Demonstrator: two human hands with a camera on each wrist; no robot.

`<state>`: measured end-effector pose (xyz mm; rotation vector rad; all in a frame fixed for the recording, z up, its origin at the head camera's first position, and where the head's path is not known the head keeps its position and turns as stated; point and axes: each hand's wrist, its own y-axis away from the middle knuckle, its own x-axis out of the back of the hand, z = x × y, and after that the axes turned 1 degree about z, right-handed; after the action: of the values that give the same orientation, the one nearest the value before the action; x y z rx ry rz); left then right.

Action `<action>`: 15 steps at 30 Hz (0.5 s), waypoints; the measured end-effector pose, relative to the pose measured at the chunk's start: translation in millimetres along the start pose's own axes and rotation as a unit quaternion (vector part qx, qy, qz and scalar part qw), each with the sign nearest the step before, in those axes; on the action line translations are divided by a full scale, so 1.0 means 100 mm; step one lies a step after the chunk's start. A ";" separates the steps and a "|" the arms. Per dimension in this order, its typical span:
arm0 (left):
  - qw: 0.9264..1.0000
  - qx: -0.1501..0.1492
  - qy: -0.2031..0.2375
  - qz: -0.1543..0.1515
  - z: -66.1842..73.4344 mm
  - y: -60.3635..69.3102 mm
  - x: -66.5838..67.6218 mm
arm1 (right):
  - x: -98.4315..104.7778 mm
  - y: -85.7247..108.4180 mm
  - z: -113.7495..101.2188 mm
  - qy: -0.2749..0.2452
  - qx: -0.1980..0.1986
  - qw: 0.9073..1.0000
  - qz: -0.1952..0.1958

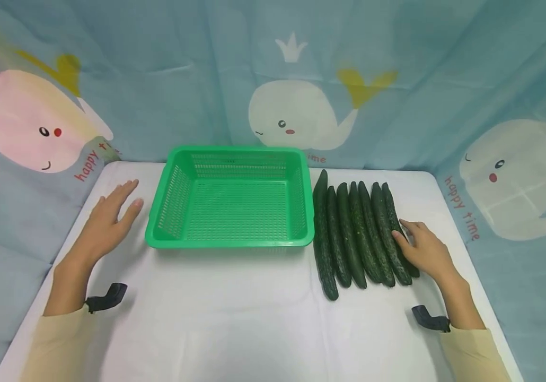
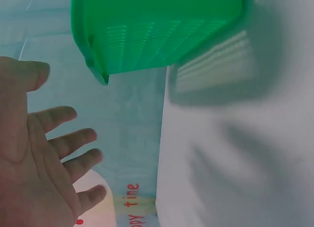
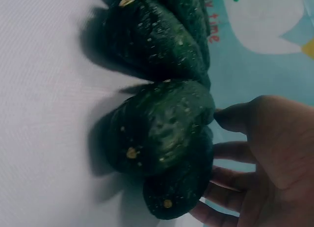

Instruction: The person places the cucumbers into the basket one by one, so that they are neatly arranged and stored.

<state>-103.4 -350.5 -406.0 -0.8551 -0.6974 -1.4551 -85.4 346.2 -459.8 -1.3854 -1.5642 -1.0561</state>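
A green plastic basket [image 1: 230, 244] with slotted walls stands on the white table, its inside bare. Left of it my left hand [image 1: 105, 223] hovers with fingers spread, holding nothing; in the left wrist view the palm [image 2: 39, 173] shows beside the basket's outer wall [image 2: 157, 40]. Several dark green cucumbers [image 1: 345, 233] lie side by side to the basket's right. My right hand [image 1: 428, 252] is at the rightmost cucumber [image 1: 389, 199], thumb and fingers loosely bent. The right wrist view shows the thumb near the cucumbers' upper side [image 3: 167, 124], with some fingertips partly hidden behind them.
Blue curtain [image 1: 182, 95] with whale prints encloses the back and sides of the white table [image 1: 235, 318]. The leftmost cucumber [image 1: 323, 239] is the longest and lies close against the basket's right side. Black wrist mounts [image 1: 106, 300] jut inward from both wrists.
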 end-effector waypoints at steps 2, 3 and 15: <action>1.000 0.014 0.014 -0.010 0.01 -0.01 -0.01 | 0.00 0.01 -0.02 -0.008 -0.005 1.000 -0.008; 0.999 0.021 0.020 -0.015 0.03 -0.01 -0.02 | -0.01 0.01 -0.02 -0.013 -0.004 1.000 -0.010; 0.985 0.064 0.160 -0.016 0.09 -0.07 -0.29 | 0.06 -0.08 -0.11 -0.002 -0.051 0.999 -0.009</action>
<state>-110.1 -327.0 -424.9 -0.4970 -0.5564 -1.5143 -93.3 337.0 -451.1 -1.4438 -1.5473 -1.1588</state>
